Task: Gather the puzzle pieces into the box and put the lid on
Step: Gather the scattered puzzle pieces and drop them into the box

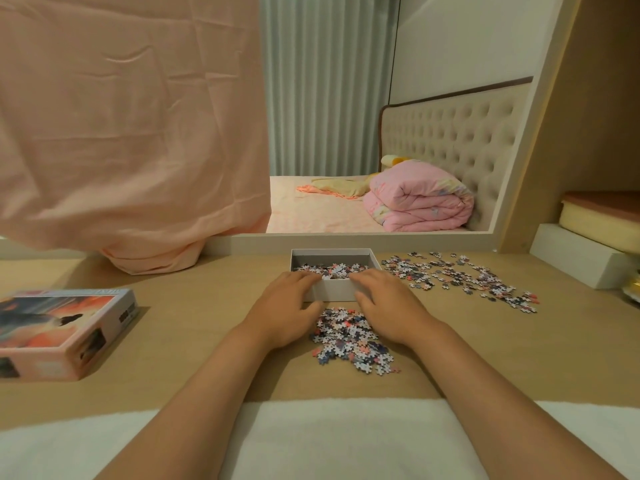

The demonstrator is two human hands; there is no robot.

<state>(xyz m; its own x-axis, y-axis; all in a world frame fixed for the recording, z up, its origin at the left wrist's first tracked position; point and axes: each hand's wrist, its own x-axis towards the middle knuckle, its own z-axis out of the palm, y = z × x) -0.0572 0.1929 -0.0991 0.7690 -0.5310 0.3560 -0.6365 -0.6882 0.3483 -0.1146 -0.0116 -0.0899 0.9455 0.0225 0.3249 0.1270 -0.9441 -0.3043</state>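
Though some puzzle pieces (329,270) already lie in the bottom of the box (332,293), I judge the job less than half done; the layer inside looks thin and most of the set is outside it. The box stands open at the back middle of the worktop (207,323); a dense heap (349,336) sits just in front of its near wall, and a wider scatter (457,278) spreads across the worktop to the right of it.

My left hand (284,306) and right hand (388,303) flank the far end of the heap, palms down, with the fingers laid loosely forward to the box's near rim; both look relaxed and flat, and I see nothing pinched in either, though the palms hide whatever is beneath them.

What is left, as I read it: the heap goes in, then the scatter on the right; last comes the lid (62,332), which lies picture side up at the far left of the worktop, well apart from the box and not yet touched.
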